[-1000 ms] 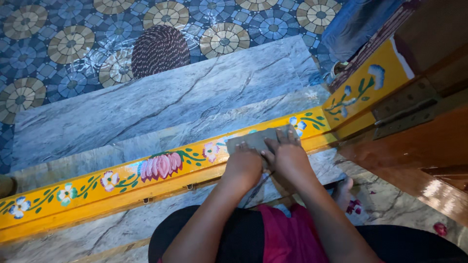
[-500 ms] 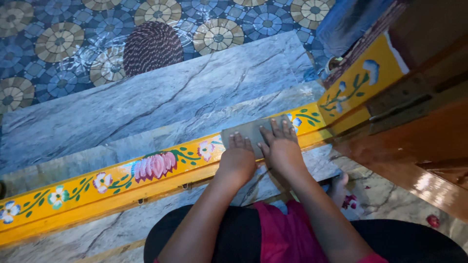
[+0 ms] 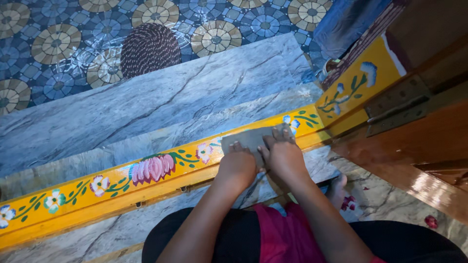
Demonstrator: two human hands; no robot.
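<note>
Both my hands press a grey sheet of sandpaper (image 3: 249, 138) flat on a yellow door threshold (image 3: 73, 202) painted with pink and white flowers. My left hand (image 3: 237, 164) rests on the sheet's near left part, fingers curled on it. My right hand (image 3: 282, 155) lies beside it on the right part, fingers spread over the sheet. The sheet sits near the right end of the threshold, close to the painted yellow door frame (image 3: 358, 84).
Grey marble steps (image 3: 161, 97) lie beyond the threshold, then a blue patterned tile floor (image 3: 53, 44) with a dark round woven mat (image 3: 149, 47). A brown wooden door (image 3: 424, 141) with a metal hinge (image 3: 397, 109) stands at right. My foot (image 3: 337, 190) rests on marble below.
Both hands and the sandpaper have slid a little to the right along the threshold, and the view has shifted slightly.
</note>
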